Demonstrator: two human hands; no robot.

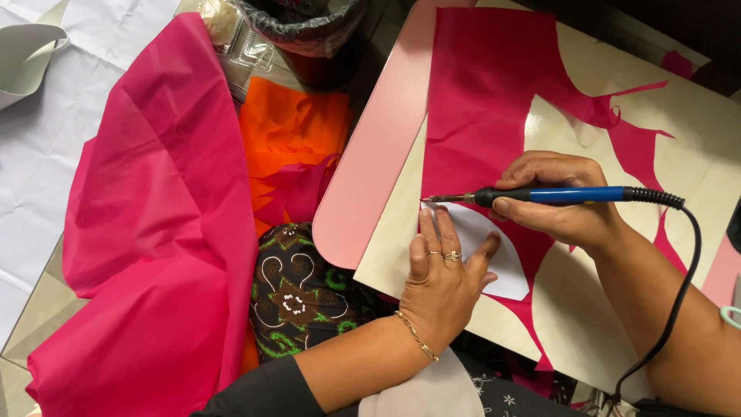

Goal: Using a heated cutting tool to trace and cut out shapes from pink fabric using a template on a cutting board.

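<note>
My right hand (pixel 567 202) grips a blue corded heat-cutting pen (pixel 575 194) held level, its metal tip pointing left at the edge of a white petal-shaped template (pixel 494 255). My left hand (pixel 445 276), fingers flat and together, presses that template down onto magenta fabric (pixel 482 100) spread over a pale wooden board (pixel 401 232). The fabric has large cut-out gaps showing the board. The pen's black cord (pixel 679 293) loops down past my right forearm.
The board lies on a pink table (pixel 370 170). Left of it are a big heap of magenta fabric (pixel 154 232), orange fabric (pixel 289 127), a lined waste bin (pixel 309 31) and white sheeting (pixel 38 139) on the floor. A patterned dark garment (pixel 301 297) covers my lap.
</note>
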